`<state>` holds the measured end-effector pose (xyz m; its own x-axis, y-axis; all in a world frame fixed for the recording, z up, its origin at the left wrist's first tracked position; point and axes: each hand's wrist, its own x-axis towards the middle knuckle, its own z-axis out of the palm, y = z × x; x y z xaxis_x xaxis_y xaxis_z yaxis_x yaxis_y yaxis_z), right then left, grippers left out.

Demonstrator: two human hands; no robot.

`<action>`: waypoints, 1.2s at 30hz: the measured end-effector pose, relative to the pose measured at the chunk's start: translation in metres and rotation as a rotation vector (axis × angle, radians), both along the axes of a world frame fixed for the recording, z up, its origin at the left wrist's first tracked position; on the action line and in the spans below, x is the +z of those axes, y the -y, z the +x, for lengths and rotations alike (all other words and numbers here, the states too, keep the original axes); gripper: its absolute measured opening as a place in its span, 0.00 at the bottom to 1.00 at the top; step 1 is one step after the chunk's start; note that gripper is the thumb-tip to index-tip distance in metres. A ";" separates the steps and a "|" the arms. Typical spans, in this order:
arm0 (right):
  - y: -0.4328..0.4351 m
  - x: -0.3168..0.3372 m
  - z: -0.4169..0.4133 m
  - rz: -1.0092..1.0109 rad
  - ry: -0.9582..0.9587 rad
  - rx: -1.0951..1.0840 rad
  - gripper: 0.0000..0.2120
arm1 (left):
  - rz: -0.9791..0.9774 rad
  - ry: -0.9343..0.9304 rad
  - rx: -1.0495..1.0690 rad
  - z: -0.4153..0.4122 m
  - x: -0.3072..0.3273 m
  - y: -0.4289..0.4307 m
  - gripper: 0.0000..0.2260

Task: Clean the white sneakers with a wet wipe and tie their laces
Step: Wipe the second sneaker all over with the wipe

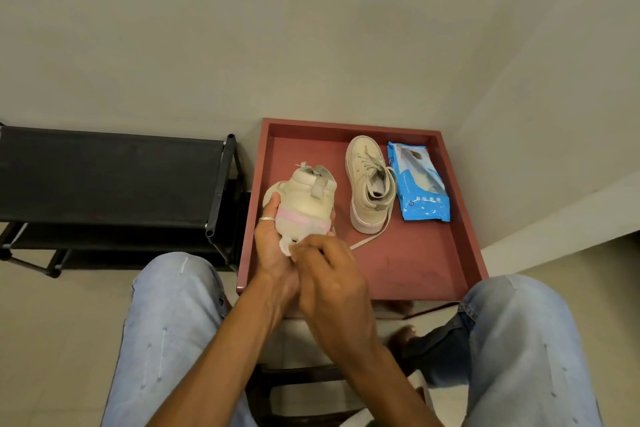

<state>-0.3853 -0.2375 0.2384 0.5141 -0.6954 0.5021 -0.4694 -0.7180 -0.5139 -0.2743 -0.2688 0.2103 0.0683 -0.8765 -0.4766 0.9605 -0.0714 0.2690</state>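
Note:
My left hand [268, 243], with a ring on one finger, holds a white sneaker [306, 199] heel-up above the left part of the red tray [460, 218]; its sole rim shows a pink band. My right hand [329, 267] presses a crumpled white wet wipe [286, 247] against the lower edge of that sneaker. The second white sneaker [367, 184] stands on the tray, laces loose, one end trailing toward me. A blue wet wipe pack [419, 184] lies to its right.
A black fabric shoe rack [110, 180] stands left of the tray against the wall. My knees in light jeans frame the lower view. Walls close in behind the tray and on its right.

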 end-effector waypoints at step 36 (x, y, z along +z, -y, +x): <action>0.019 0.017 0.005 -0.033 0.086 -0.097 0.08 | -0.020 -0.015 0.035 -0.003 0.005 -0.013 0.27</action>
<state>-0.3808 -0.2561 0.2553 0.3994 -0.7222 0.5647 -0.4924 -0.6886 -0.5324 -0.2768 -0.2554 0.2151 0.0924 -0.8829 -0.4605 0.9663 -0.0321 0.2553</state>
